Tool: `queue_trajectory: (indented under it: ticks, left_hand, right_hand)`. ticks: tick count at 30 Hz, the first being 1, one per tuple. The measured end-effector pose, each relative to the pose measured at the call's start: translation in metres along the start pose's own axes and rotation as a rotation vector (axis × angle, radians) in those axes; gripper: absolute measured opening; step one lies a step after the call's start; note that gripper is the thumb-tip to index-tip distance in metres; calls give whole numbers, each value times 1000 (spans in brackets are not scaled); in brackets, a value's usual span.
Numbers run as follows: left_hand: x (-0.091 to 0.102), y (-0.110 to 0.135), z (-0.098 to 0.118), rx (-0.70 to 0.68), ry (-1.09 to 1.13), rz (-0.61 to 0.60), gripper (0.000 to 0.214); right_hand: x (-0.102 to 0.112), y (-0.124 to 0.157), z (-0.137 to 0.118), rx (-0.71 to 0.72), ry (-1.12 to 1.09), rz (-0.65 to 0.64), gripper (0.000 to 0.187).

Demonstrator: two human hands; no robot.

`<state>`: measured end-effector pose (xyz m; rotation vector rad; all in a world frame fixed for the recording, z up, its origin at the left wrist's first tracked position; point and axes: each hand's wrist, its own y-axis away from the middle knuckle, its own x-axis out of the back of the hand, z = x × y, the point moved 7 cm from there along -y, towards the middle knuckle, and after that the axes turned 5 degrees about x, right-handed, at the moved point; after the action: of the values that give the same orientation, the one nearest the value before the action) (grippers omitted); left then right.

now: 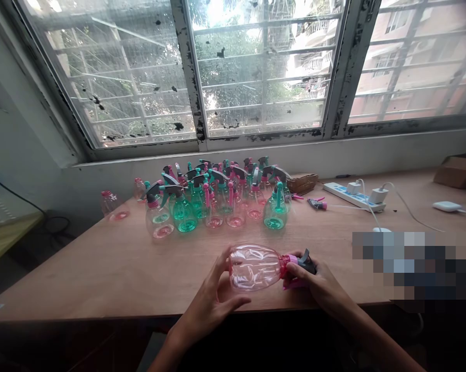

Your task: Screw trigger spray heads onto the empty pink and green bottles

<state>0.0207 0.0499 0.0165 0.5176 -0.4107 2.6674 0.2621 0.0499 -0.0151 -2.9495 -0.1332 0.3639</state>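
Note:
A clear pink spray bottle [254, 267] lies sideways in front of me above the near part of the table. My right hand [306, 274] is closed round its trigger head, a grey and pink sprayer [303, 262], at the pink neck. At the bottle's base is my left hand [213, 289], its fingertips touching the end and partly hidden behind it. The left thumb stretches out below the bottle, apart from it. Farther back stands a group of several upright spray bottles, among them a green bottle [185, 214] and a pink bottle [236, 212].
Two headless pink bottles, one nearer [111, 204] and one farther [139, 188], stand at the table's left edge. A loose sprayer head [317, 204] lies right of the group. Behind it are a power strip [353, 196] with cables and a cardboard box [457, 171].

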Motion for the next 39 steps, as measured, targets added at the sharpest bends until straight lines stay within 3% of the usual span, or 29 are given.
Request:
queue_trajectory:
  ticks: [3,11,16,21,28,36,39]
  left_hand:
    - [-4,0,-5,82,153,-69,111]
    - [-4,-1,-7,2,87,-57,91]
    - [-2,0,0,16,63,-51,115]
    - [2,2,8,-55,-49,-11,95]
    - [-3,1,10,-58,7,-85,110]
    - [-4,2,9,-69,16,-94,91]
    - [-6,2,7,-21,67,-104,109]
  right_hand:
    - [-1,1,0,-12,-1,-15,36]
    - [-3,1,-5,4,37,-30,36]
    - [-1,1,-3,16,29,-4,39]
    - [1,1,-2,28,12,13,37]
    - [-1,1,-3,29,-7,-5,37]
    - [0,1,-1,26,-11,2,34]
    - [0,1,0,15,-5,-1,37]
